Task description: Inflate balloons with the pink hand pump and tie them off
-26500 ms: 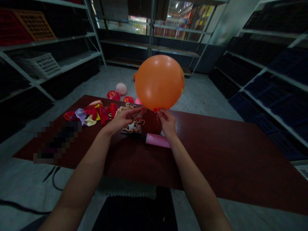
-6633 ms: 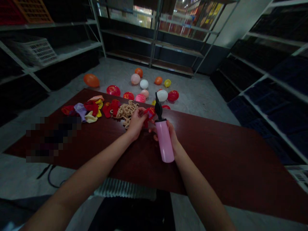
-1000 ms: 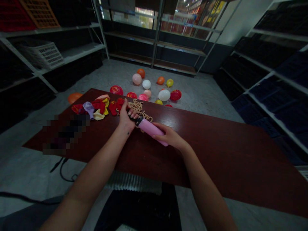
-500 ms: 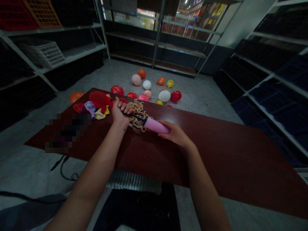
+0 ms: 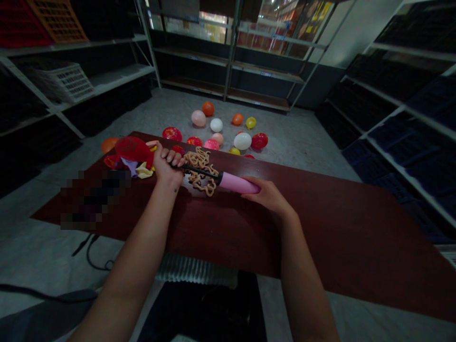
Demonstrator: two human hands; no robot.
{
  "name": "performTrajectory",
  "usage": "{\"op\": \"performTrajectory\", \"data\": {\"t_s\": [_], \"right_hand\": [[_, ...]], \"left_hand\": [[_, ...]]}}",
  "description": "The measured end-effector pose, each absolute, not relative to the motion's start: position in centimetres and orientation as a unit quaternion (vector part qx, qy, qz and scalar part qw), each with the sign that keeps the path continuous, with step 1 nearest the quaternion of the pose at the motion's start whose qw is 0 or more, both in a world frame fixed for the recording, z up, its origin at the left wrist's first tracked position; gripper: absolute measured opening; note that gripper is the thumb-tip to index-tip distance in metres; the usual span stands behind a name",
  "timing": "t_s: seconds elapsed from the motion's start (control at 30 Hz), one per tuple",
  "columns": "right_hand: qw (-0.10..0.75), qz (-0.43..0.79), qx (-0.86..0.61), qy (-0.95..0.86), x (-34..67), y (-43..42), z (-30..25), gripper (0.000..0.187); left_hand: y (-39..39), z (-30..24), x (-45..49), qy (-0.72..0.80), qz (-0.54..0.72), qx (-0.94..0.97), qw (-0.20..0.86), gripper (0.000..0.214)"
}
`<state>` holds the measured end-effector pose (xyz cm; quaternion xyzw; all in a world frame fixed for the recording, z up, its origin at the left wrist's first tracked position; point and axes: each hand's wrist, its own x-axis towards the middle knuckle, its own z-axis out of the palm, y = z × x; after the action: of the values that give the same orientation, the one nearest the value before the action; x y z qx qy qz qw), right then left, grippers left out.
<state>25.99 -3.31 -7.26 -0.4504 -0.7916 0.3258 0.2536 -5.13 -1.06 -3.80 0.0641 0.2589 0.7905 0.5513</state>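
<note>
1. Dark red-brown table [image 5: 320, 228] spans the view, its near edge above the person's lap, in a dim storeroom.
2. Just above its near half, the right hand [image 5: 268, 194] wraps its fingers and thumb around the pink barrel of a pump [image 5: 238, 183].
3. Left of it, the left hand [image 5: 168, 166] has its fingers curled tightly around the pump's black end; the black rod [image 5: 201, 171] shows between the hands. More rod shows than half a second ago, and the hands are wider apart, so the pump seems to be partway through a stroke.
4. Past the left hand, a red balloon [image 5: 131, 149] bulges out, where none showed swollen a second ago. That suggests air is reaching it; its neck is hidden by the fingers.
5. Beige cord [image 5: 197, 157] lies tangled behind the rod; limp balloons [image 5: 144, 171] lie below the red one.
6. Beyond the table, blown-up balloons [image 5: 242, 141], red, white, pink, orange and yellow, rest on the grey floor [image 5: 295, 137].
7. Farthest back stand metal shelves [image 5: 263, 71].
</note>
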Motion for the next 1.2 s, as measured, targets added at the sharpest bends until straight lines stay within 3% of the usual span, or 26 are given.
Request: {"op": "performTrajectory", "data": {"t_s": [0.37, 0.83, 1.2], "right_hand": [[0.267, 0.302, -0.457, -0.793, 26.7, -3.3, -7.6, 0.056], [0.294, 0.085, -0.449, -0.840, 25.6, -3.4, -8.8, 0.051], [0.275, -0.029, -0.451, -0.849, 25.2, -3.7, -8.7, 0.051]], "left_hand": [[-1.6, -3.0, -5.6, 0.247, 0.815, 0.030, 0.523, 0.056], [-1.3, -4.8, -5.2, 0.247, 0.835, 0.029, 0.491, 0.050], [-0.7, -6.2, -4.0, 0.224, 0.820, 0.030, 0.526, 0.052]]}}
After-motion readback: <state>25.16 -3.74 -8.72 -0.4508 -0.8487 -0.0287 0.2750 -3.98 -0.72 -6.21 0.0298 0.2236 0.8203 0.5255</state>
